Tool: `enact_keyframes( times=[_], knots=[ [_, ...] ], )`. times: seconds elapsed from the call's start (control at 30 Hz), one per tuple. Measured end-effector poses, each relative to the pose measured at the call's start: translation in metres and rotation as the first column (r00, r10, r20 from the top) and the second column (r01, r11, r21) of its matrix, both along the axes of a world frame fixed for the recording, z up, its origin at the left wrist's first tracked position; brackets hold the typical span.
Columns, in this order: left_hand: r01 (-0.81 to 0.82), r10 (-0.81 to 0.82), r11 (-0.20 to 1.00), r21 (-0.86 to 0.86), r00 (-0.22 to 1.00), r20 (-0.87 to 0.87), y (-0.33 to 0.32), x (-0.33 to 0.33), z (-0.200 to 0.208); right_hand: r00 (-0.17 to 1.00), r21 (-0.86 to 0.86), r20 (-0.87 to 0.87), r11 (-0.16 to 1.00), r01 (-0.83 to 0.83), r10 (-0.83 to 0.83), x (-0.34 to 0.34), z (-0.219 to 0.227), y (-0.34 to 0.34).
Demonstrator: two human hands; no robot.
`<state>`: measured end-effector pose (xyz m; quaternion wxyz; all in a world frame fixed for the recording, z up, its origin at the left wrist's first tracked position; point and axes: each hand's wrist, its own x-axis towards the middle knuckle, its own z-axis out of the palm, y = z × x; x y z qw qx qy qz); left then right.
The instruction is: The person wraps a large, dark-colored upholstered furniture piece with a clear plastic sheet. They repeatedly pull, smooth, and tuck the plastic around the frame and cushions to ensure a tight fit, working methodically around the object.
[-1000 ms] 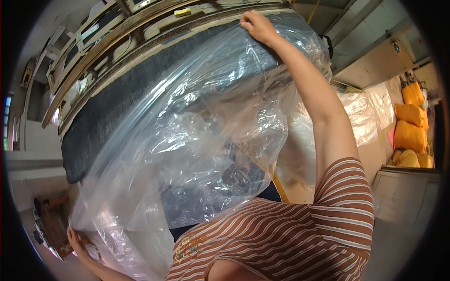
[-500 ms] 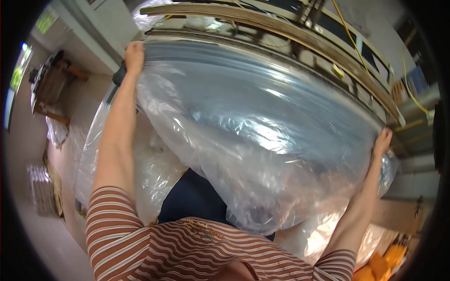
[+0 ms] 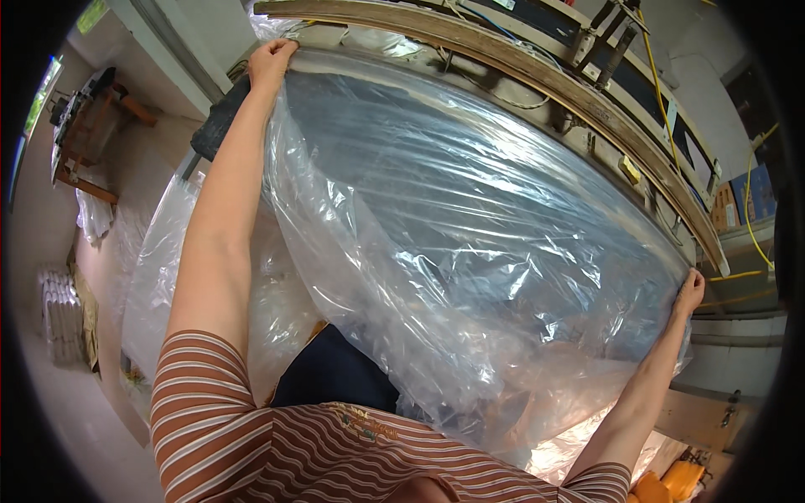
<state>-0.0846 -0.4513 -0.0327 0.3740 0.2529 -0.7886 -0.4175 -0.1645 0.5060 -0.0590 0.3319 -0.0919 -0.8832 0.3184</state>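
Observation:
A wide sheet of clear plastic film [image 3: 470, 226] stretches between my two hands, its far edge pulled nearly straight. At the upper left my left hand [image 3: 272, 63] pinches one corner of that edge. My right hand [image 3: 691, 292] grips the opposite corner, farther right and lower in the view. Below the taut edge the film hangs in shiny folds toward my body. A dark surface shows through its upper part.
Just beyond the film runs a long wooden bar [image 3: 503, 59] on a machine frame with cables. A dark roll end [image 3: 220, 117] lies by my left forearm. At far left are a wooden table [image 3: 88, 142] and a stack of folded film [image 3: 63, 318]; orange material [image 3: 671, 482] sits lower right.
My left hand has moved up and slightly right, while my right hand has come down a little. The film's far edge has shifted toward the bar and looks tighter.

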Motion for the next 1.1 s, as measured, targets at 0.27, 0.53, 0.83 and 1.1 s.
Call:
enact_keyframes(
  times=[0.27, 0.53, 0.83, 1.1],
  knots=[
    [-0.128, 0.128, 0.991, 0.043, 0.992, 0.005, -0.015, -0.007, -0.005, 0.96, 0.28, -0.1, 0.918, 0.281, -0.263, -0.012, 0.0, 0.033],
    [-0.087, 0.157, 0.942, 0.324, 0.968, -0.196, -0.031, 0.005, 0.006, 0.994, 0.005, 0.001, 0.994, 0.113, -0.113, 0.008, 0.018, 0.006],
    [0.298, -0.3, 0.954, 0.03, 0.949, 0.101, -0.161, 0.068, 0.015, 0.962, 0.378, 0.248, 0.926, 0.016, -0.118, 0.048, 0.071, -0.056],
    [-0.137, 0.527, 0.812, -0.567, 0.589, 0.613, -0.26, 0.124, 0.066, 0.969, 0.464, 0.144, 0.851, -0.247, 0.203, 0.268, 0.056, -0.18]
  ],
)
